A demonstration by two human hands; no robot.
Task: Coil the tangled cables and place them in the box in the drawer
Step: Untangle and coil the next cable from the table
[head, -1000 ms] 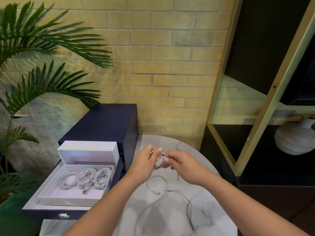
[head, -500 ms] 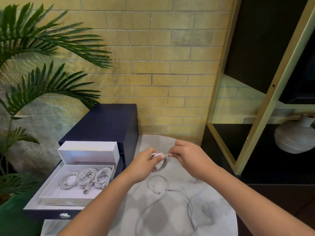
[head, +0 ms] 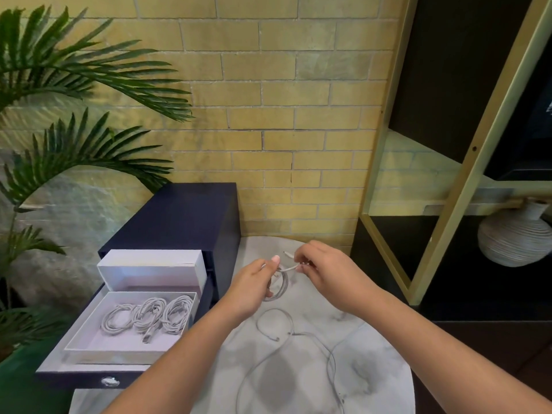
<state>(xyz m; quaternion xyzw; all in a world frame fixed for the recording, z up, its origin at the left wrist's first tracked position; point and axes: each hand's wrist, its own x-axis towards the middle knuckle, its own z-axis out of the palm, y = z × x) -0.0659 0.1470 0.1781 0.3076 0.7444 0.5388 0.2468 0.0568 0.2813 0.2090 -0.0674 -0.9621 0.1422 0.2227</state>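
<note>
The right hand (head: 331, 271) has turned a little, and the free tip of the cable (head: 289, 268) now shows just left of its fingers. That hand pinches the cable's end between thumb and fingertips. The left hand (head: 254, 286) is curled round a small coil (head: 280, 289) of the same cable, held above the far part of the table (head: 373, 369). A loose cable (head: 276, 312) trails over the table near the person. To the left, the drawer (head: 89, 376) stands pulled out; the box (head: 119, 342) in it holds three coiled cables (head: 149, 316).
</note>
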